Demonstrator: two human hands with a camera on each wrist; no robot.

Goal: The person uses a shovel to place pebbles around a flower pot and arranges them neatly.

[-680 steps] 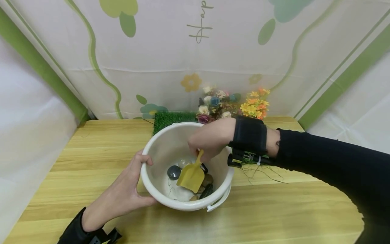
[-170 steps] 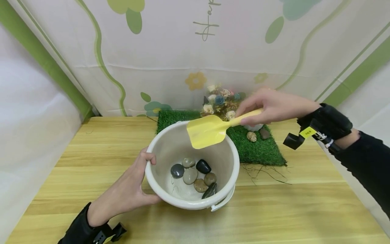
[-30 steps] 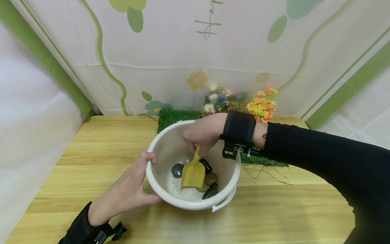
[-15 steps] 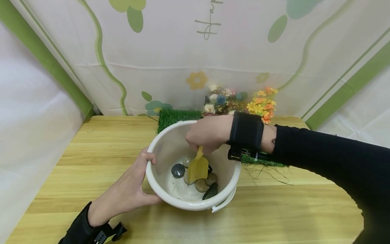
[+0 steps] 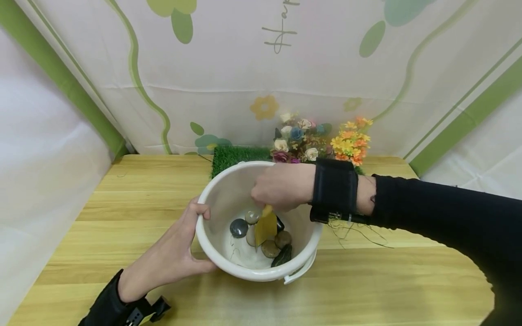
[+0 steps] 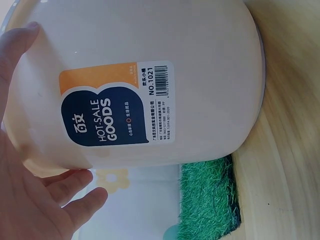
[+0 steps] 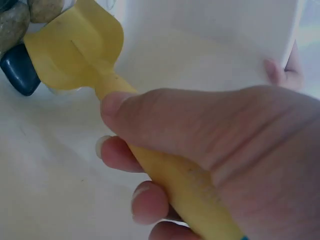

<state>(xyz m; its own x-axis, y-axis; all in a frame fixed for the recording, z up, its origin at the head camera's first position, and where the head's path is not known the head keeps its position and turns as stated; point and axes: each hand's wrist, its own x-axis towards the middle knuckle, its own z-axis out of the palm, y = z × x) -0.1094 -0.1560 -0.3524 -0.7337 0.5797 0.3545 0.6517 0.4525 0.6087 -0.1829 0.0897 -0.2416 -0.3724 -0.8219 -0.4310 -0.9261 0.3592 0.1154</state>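
Note:
A white bucket (image 5: pixel 254 274) stands on the table with several smooth stones inside, among them a dark grey stone (image 5: pixel 238 227) and a tan stone (image 5: pixel 269 248). My left hand (image 5: pixel 171 253) grips its rim at the left, fingers over the edge and thumb low outside. Inside the bucket, my right hand (image 5: pixel 285 186) holds a yellow toy shovel (image 5: pixel 266 226) by the handle, its blade turned partly edge-on among the stones. The right wrist view shows the thumb along the shovel's handle (image 7: pixel 180 185), with a black stone (image 7: pixel 21 70) beside the blade.
Behind the bucket lies an artificial grass mat (image 5: pixel 238 156), with mixed artificial flowers (image 5: pixel 297 136) and yellow-orange flowers (image 5: pixel 351 140) at the back. The bucket's handle (image 5: pixel 301 271) hangs at its right front. A printed curtain (image 5: pixel 228 68) hangs behind the wooden table (image 5: pixel 134 203).
Over the last second the shovel has moved slightly right and its blade has turned toward edge-on. Several seconds ago it was raised above the bucket. The left hand keeps its grip.

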